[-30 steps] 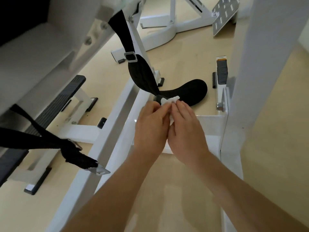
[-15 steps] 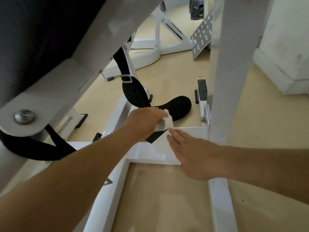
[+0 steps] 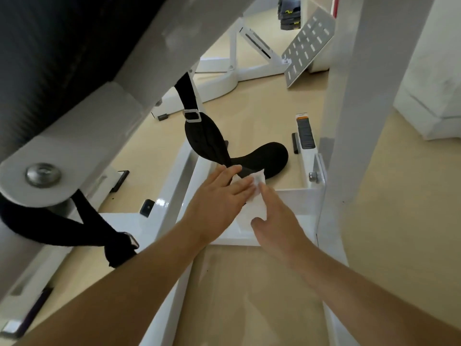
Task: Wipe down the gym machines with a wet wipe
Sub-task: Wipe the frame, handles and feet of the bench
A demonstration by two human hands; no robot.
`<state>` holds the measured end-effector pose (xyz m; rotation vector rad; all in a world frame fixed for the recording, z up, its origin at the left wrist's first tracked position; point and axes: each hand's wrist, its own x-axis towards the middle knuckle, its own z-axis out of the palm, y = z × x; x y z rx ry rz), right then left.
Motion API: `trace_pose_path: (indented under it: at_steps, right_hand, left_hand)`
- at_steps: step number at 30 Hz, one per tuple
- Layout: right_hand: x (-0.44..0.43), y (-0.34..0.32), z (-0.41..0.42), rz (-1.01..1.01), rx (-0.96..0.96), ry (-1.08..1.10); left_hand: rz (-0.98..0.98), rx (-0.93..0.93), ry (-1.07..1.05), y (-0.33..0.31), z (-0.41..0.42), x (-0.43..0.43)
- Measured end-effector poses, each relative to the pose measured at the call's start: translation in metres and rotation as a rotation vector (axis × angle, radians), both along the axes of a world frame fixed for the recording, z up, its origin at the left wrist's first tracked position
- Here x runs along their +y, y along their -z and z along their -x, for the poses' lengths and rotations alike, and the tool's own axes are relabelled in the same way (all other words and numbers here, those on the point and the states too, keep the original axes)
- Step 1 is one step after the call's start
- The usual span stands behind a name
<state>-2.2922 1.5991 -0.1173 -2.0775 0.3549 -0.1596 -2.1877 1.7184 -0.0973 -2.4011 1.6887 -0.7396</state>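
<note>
Low on the machine's white crossbar [image 3: 294,198], the wipe [image 3: 252,208] lies spread flat, near the black pad [image 3: 264,156]. Left hand [image 3: 217,198] presses on it with straight fingers. Right hand [image 3: 279,216] touches its right edge, fingers straight, thumb at the lower corner, nothing clamped. Likely both are flattening the wipe so each stroke covers more bar.

White wet wipe [image 3: 252,211] lying on white machine crossbar [image 3: 295,197], partly unfolded.

Beige floor [image 3: 249,283], white wall plinth [image 3: 429,101] at right, dark stack [image 3: 289,13] far behind.
</note>
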Motion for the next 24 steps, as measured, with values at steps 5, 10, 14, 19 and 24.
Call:
trace_pose_path:
  at_steps: [5, 10, 14, 19, 24]
  right_hand:
    - [-0.003, 0.002, 0.002, 0.105, -0.092, 0.109]
    - [0.001, 0.003, 0.000, 0.052, -0.170, 0.153]
    - [0.002, 0.010, 0.001, 0.012, -0.175, 0.153]
    - [0.001, 0.006, 0.002, -0.005, -0.182, 0.200]
    - [0.004, 0.008, -0.008, 0.067, -0.255, 0.216]
  left_hand:
    - [0.167, 0.078, -0.062, 0.009, 0.015, -0.003]
    - [0.180, 0.258, -0.127, 0.014, 0.001, -0.015]
    - [0.115, 0.310, -0.134, 0.030, -0.005, 0.009]
    - [0.265, 0.471, -0.415, 0.032, -0.001, 0.036]
    - [0.337, 0.345, -0.141, 0.012, -0.003, -0.007]
